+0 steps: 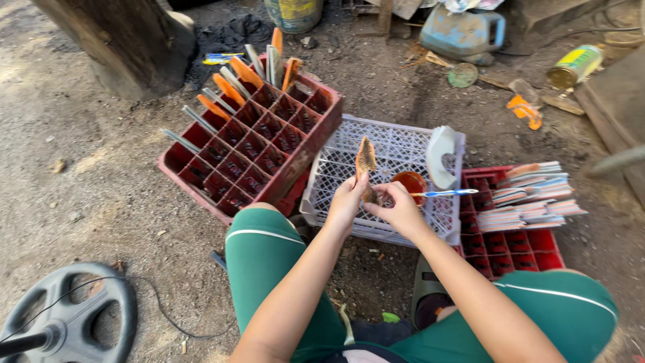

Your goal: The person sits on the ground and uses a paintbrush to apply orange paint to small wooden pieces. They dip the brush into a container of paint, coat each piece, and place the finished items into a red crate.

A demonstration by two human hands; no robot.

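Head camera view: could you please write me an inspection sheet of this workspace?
Surface: bare dirt ground, with pebbles.
Job's things: left hand holds an orange-coated blade upright; right hand holds a thin blue-handled brush; cup of orange paint on white crate.
Clutter: red crate of blades, stacked blades, blue jug, can.
Hands: both shut on their tools.
Cables: black cord by wheel.
Surroundings: tree trunk.

Blue jerrycan [463,31], yellow tin can [574,65], grey wheel [67,312] on dirt
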